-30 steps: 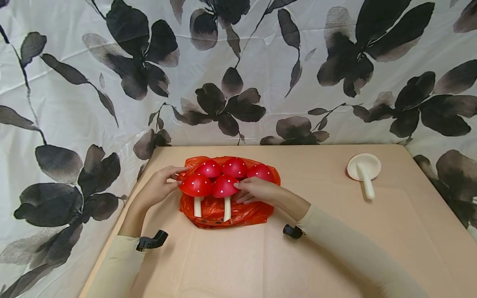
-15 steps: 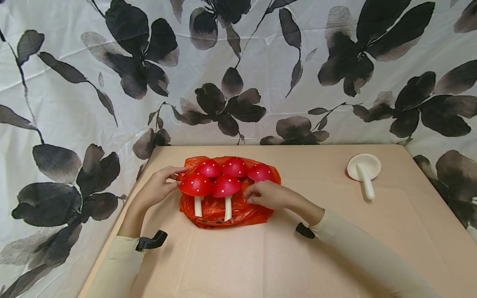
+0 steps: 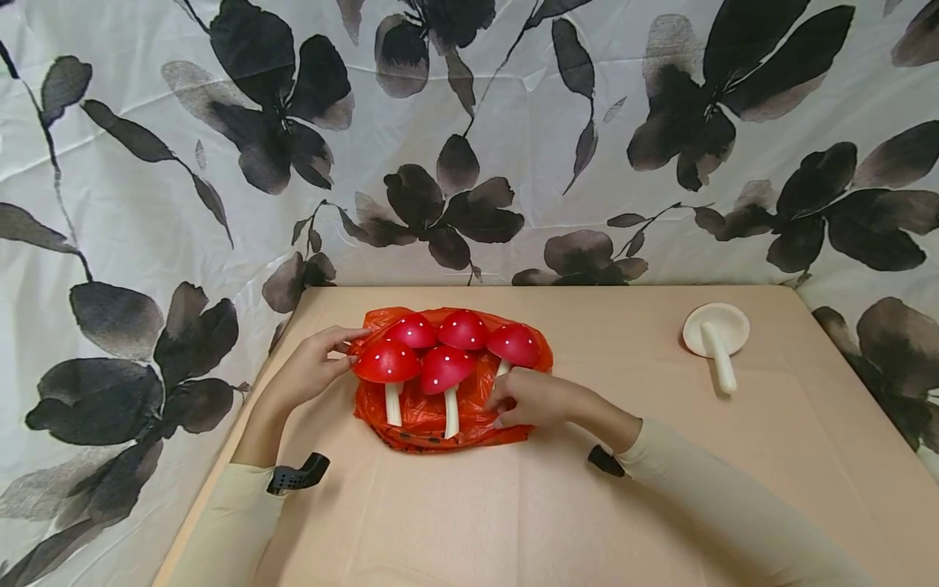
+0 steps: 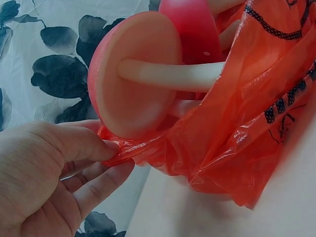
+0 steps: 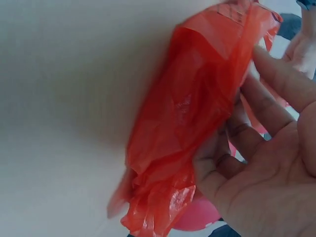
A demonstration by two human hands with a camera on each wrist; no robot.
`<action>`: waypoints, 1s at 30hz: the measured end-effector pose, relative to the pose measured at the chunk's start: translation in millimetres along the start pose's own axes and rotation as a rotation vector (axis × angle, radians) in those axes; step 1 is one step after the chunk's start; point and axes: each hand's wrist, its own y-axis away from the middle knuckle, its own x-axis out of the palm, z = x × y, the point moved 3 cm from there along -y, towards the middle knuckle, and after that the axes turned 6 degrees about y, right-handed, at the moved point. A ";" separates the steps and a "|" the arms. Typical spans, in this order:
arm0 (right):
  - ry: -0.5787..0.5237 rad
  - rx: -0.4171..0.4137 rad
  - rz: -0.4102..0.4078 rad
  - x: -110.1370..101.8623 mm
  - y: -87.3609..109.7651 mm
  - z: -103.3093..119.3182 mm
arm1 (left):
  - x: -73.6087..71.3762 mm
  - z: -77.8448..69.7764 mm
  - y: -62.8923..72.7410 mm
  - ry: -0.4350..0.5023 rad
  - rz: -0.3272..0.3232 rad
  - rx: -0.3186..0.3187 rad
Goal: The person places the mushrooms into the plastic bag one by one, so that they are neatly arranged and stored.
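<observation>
Several toy mushrooms [image 3: 447, 368] with red, white-dotted caps and pale stems lie in and on a crumpled red plastic bag [image 3: 418, 420]. My left hand [image 3: 311, 367] is at the bag's left side; in the left wrist view its thumb and fingers [image 4: 121, 173] pinch the bag's edge beside a mushroom cap [image 4: 140, 74]. Over the bag's right front sits my right hand [image 3: 531, 398], below the rightmost mushroom [image 3: 513, 344]. In the right wrist view, its loosely bent fingers [image 5: 264, 106] touch the bag's rim, apart from the thumb. Some fingertips are hidden behind the plastic.
Another mushroom [image 3: 715, 342] lies at the back right of the light wooden table [image 3: 645, 350], underside up with its pale stem toward the front. A white floral cloth [image 3: 550, 155] hangs behind the table and along its sides.
My right hand has left the front middle mushroom and moved right, then down toward the bag's near rim. The rightmost mushroom shows more now. My left hand keeps its place.
</observation>
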 end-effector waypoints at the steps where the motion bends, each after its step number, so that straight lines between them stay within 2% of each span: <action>1: 0.025 -0.006 -0.016 2.2 -0.1 1.1 | -0.1 -0.2 -0.1 0.002 0.002 -0.001; 4: 0.076 0.013 -0.080 8.7 -2.1 5.7 | -0.6 -0.2 -0.6 0.003 0.008 -0.006; 7: 0.078 0.051 -0.177 15.7 -7.6 10.8 | -1.6 0.2 -0.6 0.001 0.010 -0.010; 12: -0.062 0.101 -0.279 27.2 -22.3 18.2 | -3.0 0.6 -1.1 -0.009 0.010 -0.002; 15: -0.129 0.164 -0.301 32.3 -30.5 20.4 | -3.5 0.1 -1.4 -0.012 0.010 0.003; 18: -0.144 0.246 -0.336 32.8 -36.6 21.9 | -4.2 -0.6 -1.2 -0.017 0.008 0.010; 22: -0.139 0.317 -0.351 31.3 -42.7 24.3 | -5.2 -2.0 0.4 -0.011 0.006 0.015; 26: -0.151 0.356 -0.320 30.2 -45.9 27.1 | -5.5 -2.1 1.7 0.002 0.010 0.018; 30: -0.248 0.362 -0.288 27.9 -45.7 28.2 | -5.7 -2.0 1.9 0.002 0.011 0.022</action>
